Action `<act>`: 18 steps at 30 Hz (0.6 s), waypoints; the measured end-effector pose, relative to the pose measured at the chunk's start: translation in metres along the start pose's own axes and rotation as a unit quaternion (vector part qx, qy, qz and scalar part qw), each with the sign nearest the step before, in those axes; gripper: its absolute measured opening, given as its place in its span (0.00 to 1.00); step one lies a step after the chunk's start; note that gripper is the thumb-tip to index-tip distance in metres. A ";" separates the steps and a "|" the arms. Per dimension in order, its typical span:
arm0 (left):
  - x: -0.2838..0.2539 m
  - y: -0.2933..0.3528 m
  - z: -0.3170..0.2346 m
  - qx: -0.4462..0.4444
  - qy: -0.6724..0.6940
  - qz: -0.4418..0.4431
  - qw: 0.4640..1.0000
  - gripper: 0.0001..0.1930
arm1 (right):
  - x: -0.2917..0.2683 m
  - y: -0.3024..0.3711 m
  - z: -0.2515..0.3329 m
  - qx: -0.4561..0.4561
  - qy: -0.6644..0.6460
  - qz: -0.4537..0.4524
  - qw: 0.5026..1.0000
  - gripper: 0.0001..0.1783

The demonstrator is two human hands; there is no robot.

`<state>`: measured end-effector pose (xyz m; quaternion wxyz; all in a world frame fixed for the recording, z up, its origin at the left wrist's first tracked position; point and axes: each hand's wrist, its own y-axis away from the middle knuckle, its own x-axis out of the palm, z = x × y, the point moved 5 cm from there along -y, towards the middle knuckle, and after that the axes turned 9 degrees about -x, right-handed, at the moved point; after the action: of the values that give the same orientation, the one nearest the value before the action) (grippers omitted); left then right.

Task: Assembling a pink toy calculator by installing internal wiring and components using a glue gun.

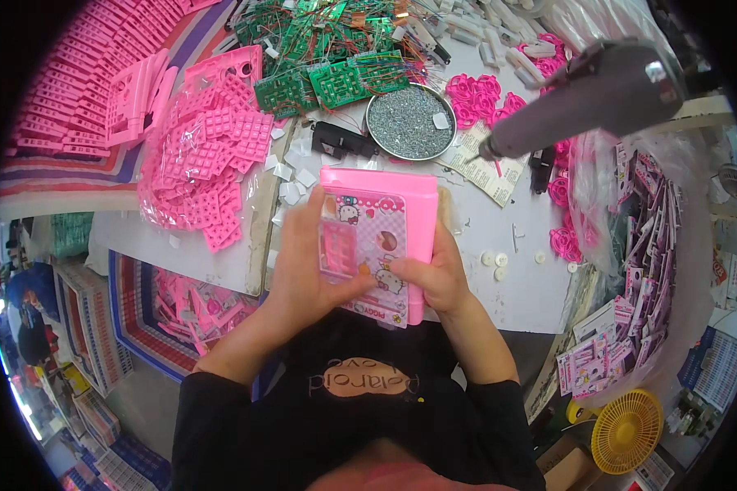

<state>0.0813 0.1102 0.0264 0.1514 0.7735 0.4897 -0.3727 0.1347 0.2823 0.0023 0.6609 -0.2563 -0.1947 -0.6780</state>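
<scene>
A bright pink plastic case [424,214] is between my two hands over the near edge of the white table. On its front lies a printed cartoon panel [360,214] with a clear-looking keypad area, slightly offset to the left of the case. My left hand [301,266] is closed on the panel's left side, its thumb across the lower front. My right hand [442,274] grips the case's right side, with the thumb pressing on the panel's lower right. The fingers beneath the case are hidden. Just beyond the case sits a black plastic part [341,141].
A round tin of small screws [409,123] stands beyond the case. A grey electric screwdriver [585,102] hangs at right. Green circuit boards [336,82] with wires lie behind, bagged pink keypads [209,164] at left. Bagged printed panels [643,286] and a yellow fan [626,431] are at right.
</scene>
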 end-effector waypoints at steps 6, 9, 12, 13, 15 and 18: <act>0.009 -0.025 0.043 -0.216 0.539 0.013 0.814 0.23 | -0.007 -0.003 0.003 0.022 0.052 0.001 0.998 0.41; 0.009 -0.027 0.053 -0.203 0.533 -0.017 0.822 0.14 | -0.012 0.010 -0.007 0.117 0.090 0.031 0.989 0.41; 0.010 -0.029 0.049 -0.203 0.528 -0.029 0.824 0.13 | -0.017 0.024 -0.009 0.190 0.090 0.047 0.977 0.40; 0.011 -0.029 0.048 -0.205 0.526 -0.025 0.825 0.13 | -0.017 0.026 -0.008 0.197 0.086 0.046 0.976 0.40; 0.011 -0.030 0.050 -0.166 0.490 -0.027 0.855 0.13 | -0.022 0.027 -0.008 0.181 0.084 0.036 0.979 0.39; 0.008 -0.033 0.043 -0.148 0.484 -0.040 0.861 0.13 | -0.019 0.025 -0.002 0.157 0.119 0.026 0.980 0.37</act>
<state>0.0360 0.1051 -0.0040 -0.0070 0.8051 0.5809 0.1200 0.1594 0.2945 -0.0125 0.7288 -0.0718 -0.2123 -0.6471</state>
